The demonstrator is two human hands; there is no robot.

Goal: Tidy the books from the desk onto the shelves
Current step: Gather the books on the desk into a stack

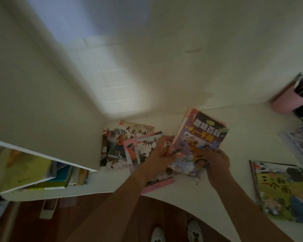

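We see both hands on the purple book [201,137], left hand [162,151] gripping its left edge, right hand [215,161] pinching its near corner, fingers curled, over the tabletop [234,119].

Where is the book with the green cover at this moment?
In the head view, the green-cover book lies flat on the white desk at the far right, apart from the right hand and below the pink holder.

My one head-worn camera looks steeply down from close above the white curved-edged desk [234,130], facing the pale wall; my feet show below.
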